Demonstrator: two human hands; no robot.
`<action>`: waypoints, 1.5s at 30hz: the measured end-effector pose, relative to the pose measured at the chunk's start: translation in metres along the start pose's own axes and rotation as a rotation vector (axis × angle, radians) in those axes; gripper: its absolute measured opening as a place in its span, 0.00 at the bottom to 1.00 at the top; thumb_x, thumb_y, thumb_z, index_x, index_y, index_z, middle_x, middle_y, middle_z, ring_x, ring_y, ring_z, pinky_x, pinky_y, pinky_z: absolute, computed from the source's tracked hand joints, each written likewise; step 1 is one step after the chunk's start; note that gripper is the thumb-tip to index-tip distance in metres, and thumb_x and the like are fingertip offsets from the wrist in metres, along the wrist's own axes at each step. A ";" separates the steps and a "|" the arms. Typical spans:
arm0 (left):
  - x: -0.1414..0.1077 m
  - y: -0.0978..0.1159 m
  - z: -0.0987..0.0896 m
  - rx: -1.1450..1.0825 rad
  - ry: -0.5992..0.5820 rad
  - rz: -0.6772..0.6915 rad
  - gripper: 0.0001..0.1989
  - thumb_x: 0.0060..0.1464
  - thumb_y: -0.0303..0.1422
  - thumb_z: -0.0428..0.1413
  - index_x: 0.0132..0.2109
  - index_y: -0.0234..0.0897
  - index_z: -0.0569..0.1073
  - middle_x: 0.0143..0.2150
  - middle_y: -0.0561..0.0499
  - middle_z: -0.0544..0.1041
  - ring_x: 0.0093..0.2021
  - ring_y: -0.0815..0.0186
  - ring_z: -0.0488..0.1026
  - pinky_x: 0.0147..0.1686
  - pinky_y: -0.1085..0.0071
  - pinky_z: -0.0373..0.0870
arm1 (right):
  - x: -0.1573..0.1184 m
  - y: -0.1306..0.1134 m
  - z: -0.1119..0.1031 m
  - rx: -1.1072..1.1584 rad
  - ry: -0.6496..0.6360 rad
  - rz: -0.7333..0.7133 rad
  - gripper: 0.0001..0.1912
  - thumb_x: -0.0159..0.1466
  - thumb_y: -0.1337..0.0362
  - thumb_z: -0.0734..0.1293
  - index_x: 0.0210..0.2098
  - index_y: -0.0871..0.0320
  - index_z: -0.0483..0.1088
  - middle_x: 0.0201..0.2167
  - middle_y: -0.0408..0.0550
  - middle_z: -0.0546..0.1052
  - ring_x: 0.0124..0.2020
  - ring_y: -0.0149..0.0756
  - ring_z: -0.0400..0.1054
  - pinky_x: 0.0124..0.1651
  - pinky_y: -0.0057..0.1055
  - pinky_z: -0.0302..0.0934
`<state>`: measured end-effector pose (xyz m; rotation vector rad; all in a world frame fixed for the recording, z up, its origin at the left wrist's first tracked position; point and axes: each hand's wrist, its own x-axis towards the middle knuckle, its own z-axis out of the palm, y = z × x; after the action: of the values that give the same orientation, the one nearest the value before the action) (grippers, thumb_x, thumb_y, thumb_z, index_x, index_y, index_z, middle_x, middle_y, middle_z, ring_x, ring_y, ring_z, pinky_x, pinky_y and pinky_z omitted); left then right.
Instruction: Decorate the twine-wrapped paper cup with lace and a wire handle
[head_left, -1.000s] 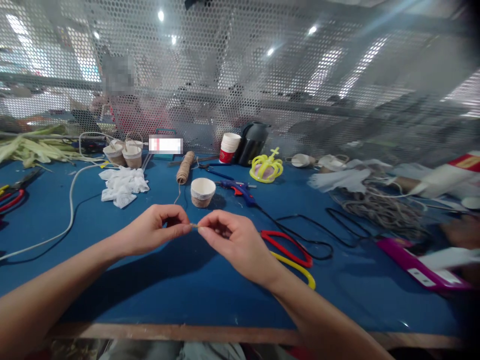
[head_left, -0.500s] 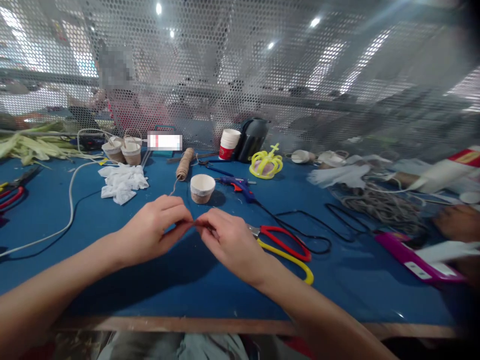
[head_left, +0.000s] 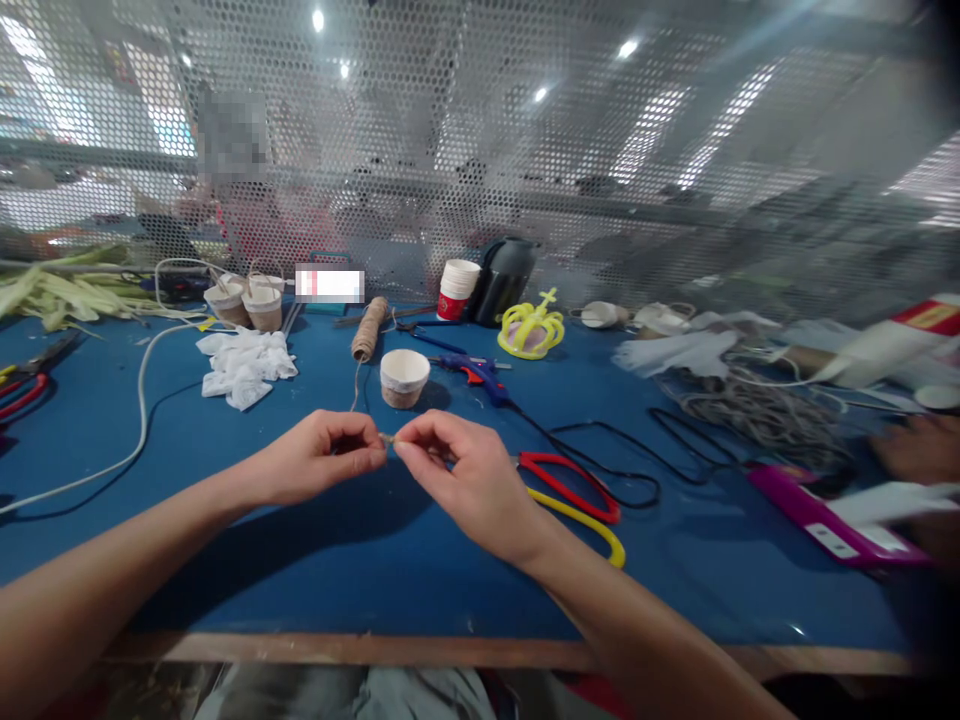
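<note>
My left hand (head_left: pixel 319 458) pinches a thin piece of twine (head_left: pixel 388 439) between thumb and fingers. Close beside it, my right hand (head_left: pixel 469 475) pinches the same short stretch from the other side. A strand runs from the spool of brown twine (head_left: pixel 370 330) down to my left hand. Just beyond both hands stands a small cup (head_left: pixel 405 378), white inside with a brown lower band. Scissors with red and yellow handles (head_left: pixel 574 485) lie to the right, partly behind my right hand. A blue glue gun (head_left: pixel 480 376) rests behind them.
Small pots (head_left: pixel 262 303), white gloves (head_left: pixel 247 365) and pliers (head_left: pixel 34 378) are on the left. Paper cups (head_left: pixel 457 290), a dark jug (head_left: pixel 508 280) and a yellow crown (head_left: pixel 531 326) stand behind. Right are grey cord (head_left: pixel 772 410), a purple power strip (head_left: pixel 832 515) and another person's hand (head_left: pixel 919 448).
My left hand has turned slightly and moved a little lower, and its fingers have shifted. More of the twine shows between my fingertips and below the spool.
</note>
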<state>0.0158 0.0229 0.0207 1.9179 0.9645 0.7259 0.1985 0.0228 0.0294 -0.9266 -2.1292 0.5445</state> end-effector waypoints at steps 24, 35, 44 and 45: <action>-0.009 0.016 0.006 0.564 0.221 0.347 0.06 0.53 0.26 0.47 0.30 0.34 0.68 0.25 0.52 0.68 0.26 0.72 0.63 0.26 0.78 0.61 | -0.001 0.004 0.007 -0.217 0.032 -0.163 0.07 0.60 0.72 0.59 0.32 0.62 0.69 0.27 0.49 0.72 0.30 0.32 0.65 0.33 0.26 0.59; 0.002 0.008 -0.017 0.176 0.062 0.061 0.08 0.51 0.33 0.51 0.29 0.32 0.69 0.24 0.54 0.68 0.24 0.73 0.62 0.24 0.77 0.59 | -0.001 0.003 0.005 -0.062 -0.105 -0.285 0.06 0.59 0.71 0.59 0.31 0.61 0.68 0.24 0.45 0.69 0.25 0.28 0.62 0.30 0.24 0.57; 0.003 -0.003 0.000 -0.238 0.095 -0.076 0.10 0.48 0.36 0.53 0.27 0.32 0.67 0.22 0.57 0.62 0.23 0.75 0.56 0.23 0.77 0.53 | 0.000 0.004 0.005 0.144 -0.038 0.083 0.04 0.59 0.67 0.61 0.31 0.60 0.67 0.22 0.41 0.69 0.20 0.25 0.63 0.23 0.22 0.60; 0.002 -0.002 0.003 -0.264 0.118 -0.068 0.09 0.48 0.35 0.53 0.27 0.33 0.66 0.23 0.56 0.64 0.24 0.74 0.57 0.24 0.76 0.54 | 0.000 0.005 0.007 0.188 -0.034 0.124 0.04 0.59 0.66 0.61 0.32 0.60 0.67 0.21 0.41 0.69 0.19 0.24 0.63 0.22 0.21 0.60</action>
<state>0.0189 0.0241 0.0175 1.6205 0.9498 0.8873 0.1956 0.0254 0.0223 -0.9523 -2.0195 0.8135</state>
